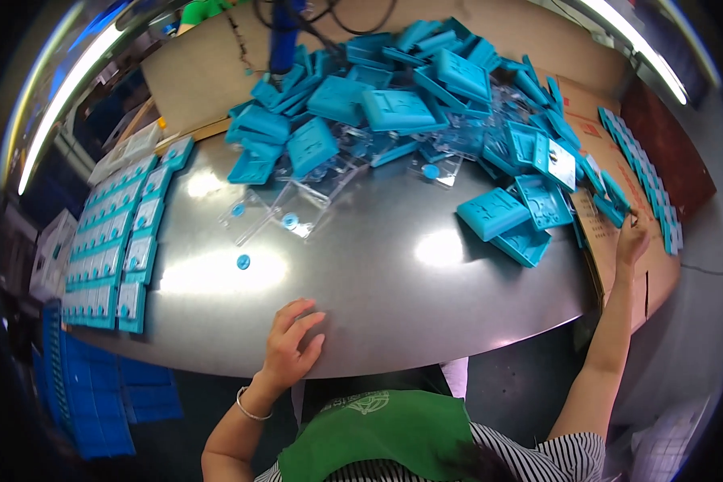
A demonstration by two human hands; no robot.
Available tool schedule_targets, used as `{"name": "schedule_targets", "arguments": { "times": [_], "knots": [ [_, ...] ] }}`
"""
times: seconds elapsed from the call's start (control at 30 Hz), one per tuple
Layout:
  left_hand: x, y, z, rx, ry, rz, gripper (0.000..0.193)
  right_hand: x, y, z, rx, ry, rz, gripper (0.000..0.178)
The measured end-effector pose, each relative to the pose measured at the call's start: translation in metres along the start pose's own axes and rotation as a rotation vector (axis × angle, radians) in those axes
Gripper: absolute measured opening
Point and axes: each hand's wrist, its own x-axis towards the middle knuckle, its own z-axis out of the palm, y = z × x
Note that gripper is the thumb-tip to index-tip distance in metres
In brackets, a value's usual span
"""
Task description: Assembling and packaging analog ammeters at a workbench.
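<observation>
My left hand (293, 344) rests over the near edge of the metal table (353, 273), fingers loosely bent and apart, holding nothing. Far to the right, my right hand (635, 238) has its fingers closed on the end of a teal plastic casing (609, 210) above the cardboard; the fingertips are partly hidden. Left of that hand, a few teal shells (494, 214) lie stacked on the table. Beside them a teal case with a white inner face (557, 163) leans against the heap. A small blue round knob (243, 262) lies alone beyond my left hand.
A large heap of teal shells (394, 108) fills the back, with clear plastic parts (301, 210) in front. Rows of teal-and-white units (104, 249) line the left edge; another row (643, 173) stands on the right-hand cardboard (635, 277). A blue cylindrical tool (283, 40) hangs above.
</observation>
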Motion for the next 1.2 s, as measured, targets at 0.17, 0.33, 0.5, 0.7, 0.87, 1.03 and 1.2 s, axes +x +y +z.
{"name": "schedule_targets", "arguments": {
  "times": [0.17,0.33,0.5,0.7,0.87,1.03,1.2],
  "knots": [
    [-0.006,0.0,-0.005,-0.056,0.034,0.04,0.035,0.003,-0.005,0.005,0.125,0.137,-0.07,0.007],
    [-0.01,0.019,-0.002,-0.444,-0.007,-0.119,0.033,-0.005,-0.167,-0.075,0.435,0.189,-0.2,0.011],
    [0.024,0.066,0.025,-1.773,-0.035,-0.519,0.041,-0.123,-0.335,-0.107,0.775,-0.228,-1.037,0.017],
    [-0.002,0.029,0.005,-1.927,-0.008,-0.784,0.041,-0.148,-0.397,-0.127,1.275,-0.927,-0.618,0.027],
    [-0.019,0.036,0.0,-1.688,-0.149,-0.809,0.043,-0.131,-0.413,-0.134,1.943,-1.126,0.557,0.018],
    [-0.027,0.046,0.009,-1.621,-0.136,-0.901,0.044,-0.153,-0.428,-0.13,2.19,-0.836,0.451,0.015],
    [-0.025,0.053,0.011,-1.615,-0.17,-0.925,0.043,-0.16,-0.422,-0.127,2.187,-0.814,0.429,0.016]
  ]
}}
